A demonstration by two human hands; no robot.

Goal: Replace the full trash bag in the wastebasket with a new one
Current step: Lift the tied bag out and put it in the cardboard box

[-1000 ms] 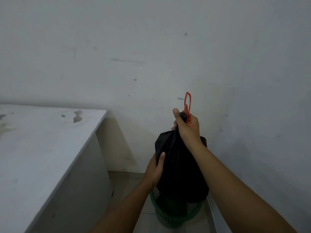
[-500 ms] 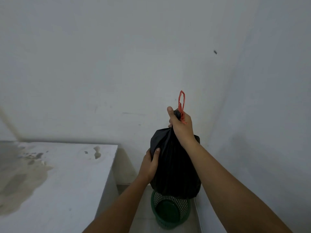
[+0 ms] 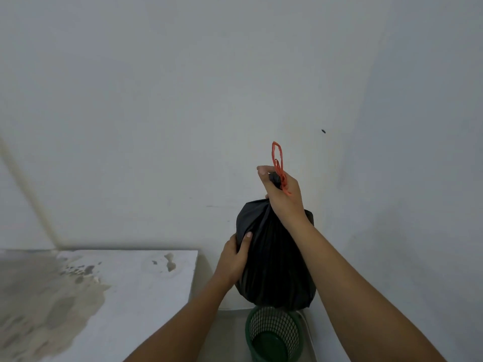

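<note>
Open above wastebasket [image 3: 274, 335] mouth, below lifted bag [image 3: 274, 257]; hemmed by counter [image 3: 130, 296] left, corner walls [image 3: 418, 178] behind and right.

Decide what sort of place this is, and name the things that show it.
Probably a plain indoor room corner, perhaps a utility or wash area: bare white walls meet here, a stained white counter stands alongside, and a green mesh wastebasket sits on the floor.
</note>
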